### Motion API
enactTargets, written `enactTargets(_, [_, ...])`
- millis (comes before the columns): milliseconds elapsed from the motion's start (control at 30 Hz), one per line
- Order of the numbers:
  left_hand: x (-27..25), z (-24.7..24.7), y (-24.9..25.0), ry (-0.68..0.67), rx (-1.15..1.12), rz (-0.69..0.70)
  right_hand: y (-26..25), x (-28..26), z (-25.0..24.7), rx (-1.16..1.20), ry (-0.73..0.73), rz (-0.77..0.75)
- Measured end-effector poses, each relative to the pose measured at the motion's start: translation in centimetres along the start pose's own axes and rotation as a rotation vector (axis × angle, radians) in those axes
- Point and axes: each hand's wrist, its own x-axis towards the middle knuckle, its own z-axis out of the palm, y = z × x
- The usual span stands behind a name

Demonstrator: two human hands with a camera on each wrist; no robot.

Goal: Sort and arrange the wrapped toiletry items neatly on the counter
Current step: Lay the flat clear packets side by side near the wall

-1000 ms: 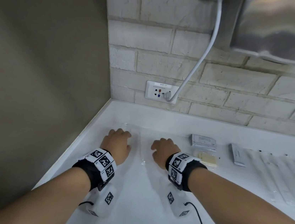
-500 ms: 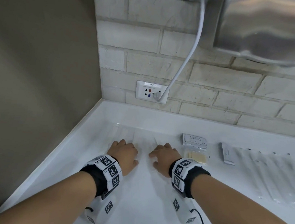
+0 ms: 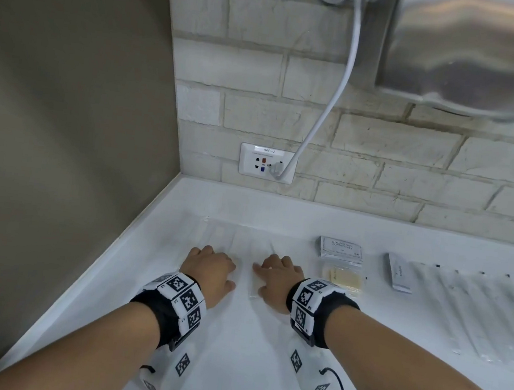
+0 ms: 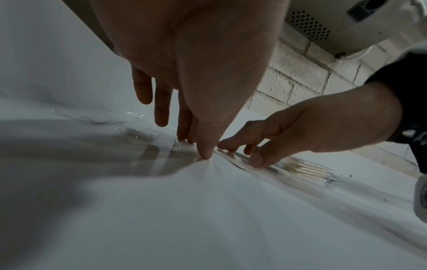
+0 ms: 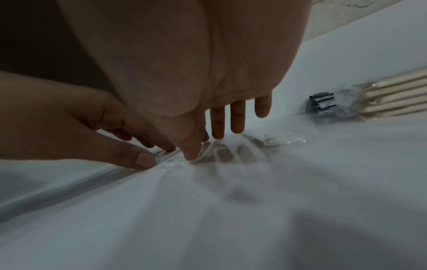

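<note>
Several flat clear-wrapped items [image 3: 237, 241] lie in a row on the white counter [image 3: 243, 371], near the left corner. My left hand [image 3: 211, 267] and right hand [image 3: 274, 278] rest side by side on their near ends. In the left wrist view my left hand [image 4: 196, 148] presses thumb and fingertips down on crinkled clear wrapper [image 4: 184, 146], with the right hand [image 4: 242, 153] touching down beside it. From the right wrist, my right hand [image 5: 196, 146] presses the same wrapper edge [image 5: 175, 163]. Neither hand lifts anything.
Right of my hands lie a grey shampoo sachet [image 3: 341, 249], a clear packet with yellowish contents [image 3: 341, 278], a small white sachet [image 3: 398, 273] and long clear-wrapped items [image 3: 477, 312]. A brick wall with a socket [image 3: 266, 163] and cable [image 3: 328, 106] stands behind; a beige wall [image 3: 62, 138] borders the left.
Both hands have slid closer together on the clear wrappers, narrowing the gap between them. The head view has shifted a little to the left.
</note>
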Motion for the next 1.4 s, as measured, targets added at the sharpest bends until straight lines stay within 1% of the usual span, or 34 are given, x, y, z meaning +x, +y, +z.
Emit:
enactTargets(133, [-0.2,0.0,-0.3,0.000,0.006,0.005,0.0,-0.1,0.1,0.043,0.084,-0.008])
enactTargets(233, [-0.3,0.0,-0.6,-0.001,0.005,0.005,-0.2,0.0,0.1,0.036,0.066,-0.024])
enactTargets(300, [-0.3,0.0,-0.7,0.000,0.003,0.006,-0.4,0.0,0.1,0.022,0.081,-0.024])
enactTargets(500, [-0.3,0.0,-0.9,0.021,-0.011,0.018,-1.1,0.2,-0.4,0.030,0.092,0.027])
enactTargets(600, [-0.3,-0.1,-0.6,0.110,-0.075,0.031,-1.6,0.5,-0.7,0.160,0.174,0.122])
enactTargets(633, [-0.4,-0.2,-0.4,0.154,-0.117,0.036,-1.8,0.6,-0.9,0.193,0.176,0.156])
enactTargets(700, [-0.5,-0.5,0.1,0.220,-0.198,0.052,-1.9,0.7,-1.3,0.187,0.135,0.204])
enactTargets(767, [-0.4,-0.7,0.8,0.250,-0.259,0.067,-1.4,0.8,-2.0,0.222,0.165,0.260])
enactTargets(833, [0.0,-0.9,1.7,0.241,-0.320,0.064,-0.2,0.8,-2.9,0.310,0.204,0.333])
enactTargets(867, [0.3,-1.0,2.1,0.223,-0.345,0.058,0.4,0.7,-3.1,0.319,0.195,0.365])
enactTargets(933, [0.9,-1.2,3.3,0.163,-0.366,0.042,1.3,0.2,-3.3,0.276,0.116,0.403])
enactTargets(1000, [1.5,-1.1,4.3,0.090,-0.353,0.015,1.8,-0.3,-3.0,0.194,0.019,0.397])
enactTargets(1067, [1.9,-1.0,5.2,0.027,-0.327,-0.023,2.1,-1.1,-2.5,0.139,-0.022,0.375])
enactTargets(1133, [2.2,-0.8,5.7,0.001,-0.328,-0.062,2.3,-2.1,-2.1,0.158,-0.001,0.334])
enactTargets(1200, [2.5,-0.8,6.0,0.003,-0.350,-0.088,2.5,-2.9,-1.9,0.194,0.048,0.298])
enactTargets(1267, [2.6,-1.0,6.0,0.006,-0.366,-0.113,2.5,-3.3,-1.7,0.252,0.073,0.300])
enactTargets(1400, [2.4,-1.5,6.1,0.009,-0.373,-0.157,2.2,-3.4,-1.8,0.310,0.062,0.309])
